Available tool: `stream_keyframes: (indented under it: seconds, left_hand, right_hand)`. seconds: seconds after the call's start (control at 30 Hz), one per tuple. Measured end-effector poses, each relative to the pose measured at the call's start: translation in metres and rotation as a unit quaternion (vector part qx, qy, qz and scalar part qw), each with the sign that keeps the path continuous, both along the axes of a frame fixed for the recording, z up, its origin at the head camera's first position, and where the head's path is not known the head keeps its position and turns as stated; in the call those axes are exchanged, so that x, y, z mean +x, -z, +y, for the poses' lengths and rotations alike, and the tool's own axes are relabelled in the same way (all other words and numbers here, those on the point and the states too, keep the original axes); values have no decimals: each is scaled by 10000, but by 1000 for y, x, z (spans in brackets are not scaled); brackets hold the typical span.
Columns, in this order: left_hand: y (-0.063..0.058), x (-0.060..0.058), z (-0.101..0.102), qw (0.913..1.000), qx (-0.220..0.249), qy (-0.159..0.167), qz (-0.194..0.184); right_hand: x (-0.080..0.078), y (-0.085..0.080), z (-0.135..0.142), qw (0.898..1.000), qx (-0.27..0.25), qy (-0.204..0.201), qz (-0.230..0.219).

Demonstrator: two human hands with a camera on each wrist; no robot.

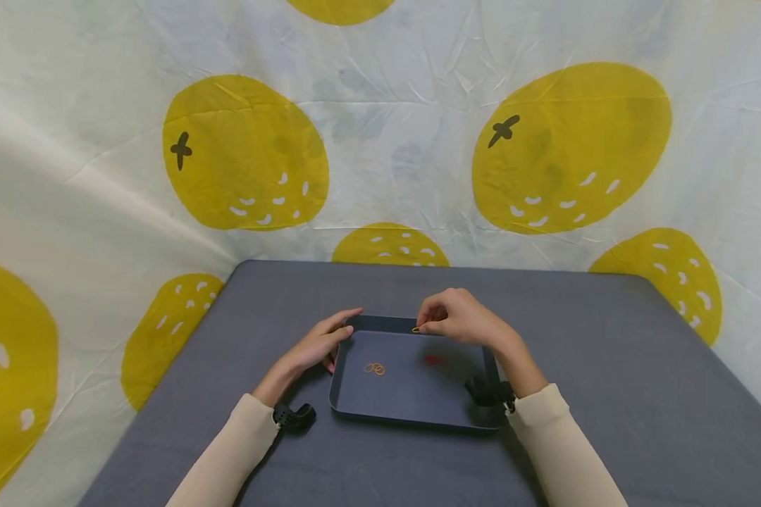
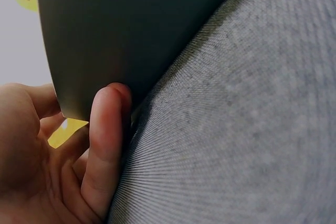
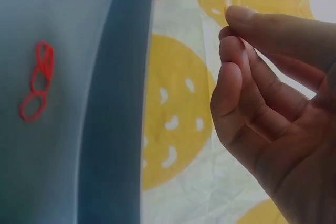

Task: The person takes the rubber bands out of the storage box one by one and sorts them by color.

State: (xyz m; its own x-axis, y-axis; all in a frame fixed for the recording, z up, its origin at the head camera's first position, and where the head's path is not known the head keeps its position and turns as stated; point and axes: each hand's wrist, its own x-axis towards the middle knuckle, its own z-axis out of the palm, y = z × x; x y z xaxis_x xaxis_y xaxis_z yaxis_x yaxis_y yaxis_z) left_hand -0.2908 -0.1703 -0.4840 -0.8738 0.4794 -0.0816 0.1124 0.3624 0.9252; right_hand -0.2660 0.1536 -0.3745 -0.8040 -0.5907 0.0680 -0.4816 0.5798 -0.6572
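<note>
A dark grey rectangular tray (image 1: 412, 380) stands on the table. At its far left corner my left hand (image 1: 320, 345) grips the rim, thumb over the edge and other fingers along the outside; in the left wrist view a finger (image 2: 107, 124) lies against the outer wall. My right hand (image 1: 459, 317) is raised over the tray's far side, pinching a small yellow rubber band (image 1: 416, 329) between thumb and fingertips. Several yellow-orange rubber bands (image 1: 375, 368) lie overlapping on the tray's left half. To the right, several red rubber bands (image 3: 39, 82) lie bunched together.
A grey cloth covers the table (image 1: 279, 289). Behind and to the left hangs a white curtain (image 1: 399, 155) printed with yellow fruit. Black wrist cameras (image 1: 294, 417) are strapped to both wrists, the right one overlapping the tray's near right corner.
</note>
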Motion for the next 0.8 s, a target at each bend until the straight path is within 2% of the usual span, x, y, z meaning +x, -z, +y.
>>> stream_keyframes:
  seconds: [0.2, 0.43, 0.8]
  left_hand:
    - [0, 2, 0, 10000, -23, -57, -40]
    - [-1, 2, -1, 10000, -5, -13, 39]
    - [-2, 0, 0, 10000, 75, -8, -9]
  right_hand:
    - [-2, -3, 19, 9998, 4, 133, -161]
    - [-9, -5, 42, 9996, -31, 237, -147]
    - [-9, -8, 74, 9970, -12, 669, -398]
